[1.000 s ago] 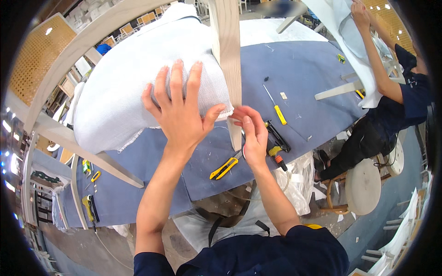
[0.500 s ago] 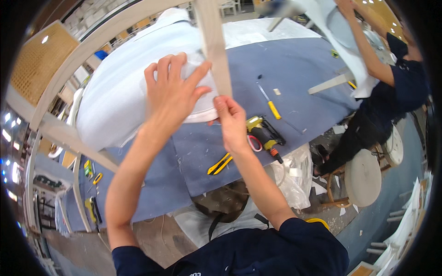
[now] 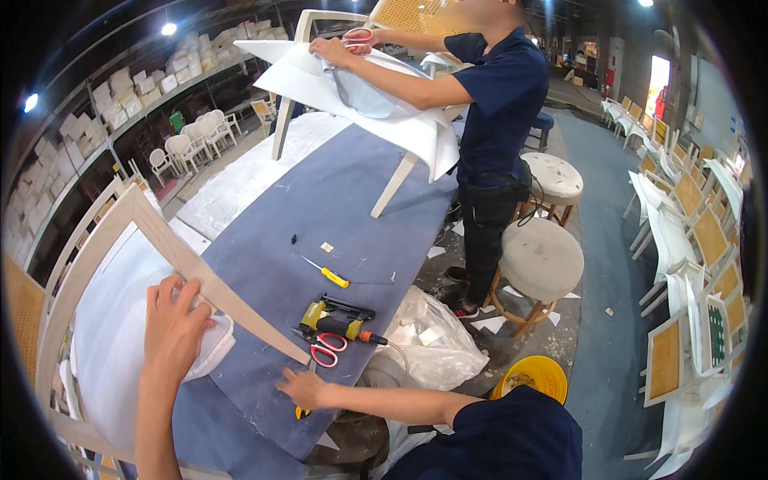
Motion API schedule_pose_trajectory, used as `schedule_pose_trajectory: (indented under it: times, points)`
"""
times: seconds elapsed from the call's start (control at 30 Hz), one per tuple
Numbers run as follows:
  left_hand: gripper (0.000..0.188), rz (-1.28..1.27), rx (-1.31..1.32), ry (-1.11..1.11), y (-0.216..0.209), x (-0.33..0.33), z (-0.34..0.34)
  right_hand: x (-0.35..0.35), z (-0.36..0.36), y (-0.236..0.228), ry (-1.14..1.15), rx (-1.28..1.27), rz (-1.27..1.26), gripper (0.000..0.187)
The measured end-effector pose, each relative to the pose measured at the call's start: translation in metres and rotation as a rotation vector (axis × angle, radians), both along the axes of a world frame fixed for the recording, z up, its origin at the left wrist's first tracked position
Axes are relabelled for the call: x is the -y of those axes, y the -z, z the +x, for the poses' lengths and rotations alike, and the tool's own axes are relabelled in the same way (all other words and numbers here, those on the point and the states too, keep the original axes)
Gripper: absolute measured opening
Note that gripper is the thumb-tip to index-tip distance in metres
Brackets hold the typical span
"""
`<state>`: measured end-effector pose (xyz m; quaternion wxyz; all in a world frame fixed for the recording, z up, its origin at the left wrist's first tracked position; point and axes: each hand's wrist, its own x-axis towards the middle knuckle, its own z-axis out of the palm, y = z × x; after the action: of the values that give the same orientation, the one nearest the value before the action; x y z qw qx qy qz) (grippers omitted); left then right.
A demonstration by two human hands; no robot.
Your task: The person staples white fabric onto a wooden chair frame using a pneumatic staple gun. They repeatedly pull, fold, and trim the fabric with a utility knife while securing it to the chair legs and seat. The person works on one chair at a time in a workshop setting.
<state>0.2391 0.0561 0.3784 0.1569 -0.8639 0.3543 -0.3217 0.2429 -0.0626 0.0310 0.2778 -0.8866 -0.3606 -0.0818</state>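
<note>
My left hand [image 3: 176,332] rests, fingers bent and apart, on the white fabric [image 3: 120,312] of an upturned chair. Its fingertips lie beside the pale wooden chair leg [image 3: 228,300], which slants across the table. The fabric's folded edge shows just right of that hand. Lower down, my right hand [image 3: 304,390] is stretched over the table, fingers apart, with nothing seen in it. Close beside it are red-handled scissors [image 3: 326,350], blades partly hidden by the leg tip. A yellow utility knife [image 3: 302,413] lies partly under the right hand.
A yellow-black staple gun [image 3: 332,320] with a hose and a yellow screwdriver [image 3: 334,278] lie on the blue-grey table cover [image 3: 264,216]. Across the table, a co-worker [image 3: 496,104] holds scissors over a fabric-draped chair. Round stools [image 3: 542,260] and a yellow bucket [image 3: 536,376] stand to the right.
My view has swung to the right. My right hand has let go of the fabric edge and moved to the scissors and knife. My left hand stays on the fabric.
</note>
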Motion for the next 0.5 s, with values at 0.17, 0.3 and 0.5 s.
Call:
schedule_pose_trajectory:
  times: [0.17, 0.3, 0.5]
  points:
    - [0.017, -0.098, 0.039, 0.134, 0.003, 0.001, 0.002, 0.013, 0.005, 0.071, -0.001, 0.181, 0.001, 0.041]
    - [0.015, -0.18, 0.012, 0.151, 0.012, -0.015, 0.006, 0.037, -0.004, 0.02, -0.089, 0.009, 0.269, 0.038]
    - [0.016, -0.104, 0.092, 0.123, 0.018, -0.021, 0.01, 0.105, -0.004, -0.098, 0.106, -0.035, 1.081, 0.025]
